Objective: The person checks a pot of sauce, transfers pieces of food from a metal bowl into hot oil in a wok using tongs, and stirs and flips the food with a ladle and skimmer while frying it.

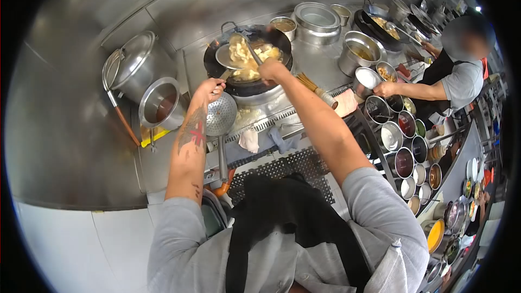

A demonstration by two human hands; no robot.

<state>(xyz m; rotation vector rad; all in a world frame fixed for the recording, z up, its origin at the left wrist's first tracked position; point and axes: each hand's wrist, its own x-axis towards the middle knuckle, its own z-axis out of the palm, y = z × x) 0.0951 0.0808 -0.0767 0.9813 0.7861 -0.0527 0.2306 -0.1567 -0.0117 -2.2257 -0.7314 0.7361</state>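
Observation:
My left hand (213, 90) is closed around the short handle of a strainer (223, 57) held over a black wok (213, 43). Closed too, my right hand (273, 70) grips a ladle (252, 50), its handle slanting up and left above the wok. Pale yellow pieces of food (239, 50) sit at the strainer, with more in the wok. The ladle's bowl is partly hidden by the food. Just below my left hand, a perforated skimmer (221, 115) lies at the stove's front edge.
Left stand a lidded stockpot (144, 59) and a metal pot (161, 103). Behind the wok are a small pot (283, 26) and stacked pans (317, 19). At right, a co-worker (461, 76) works at another wok (374, 24), near several seasoning containers (404, 163). Cloths (248, 140) hang at the front.

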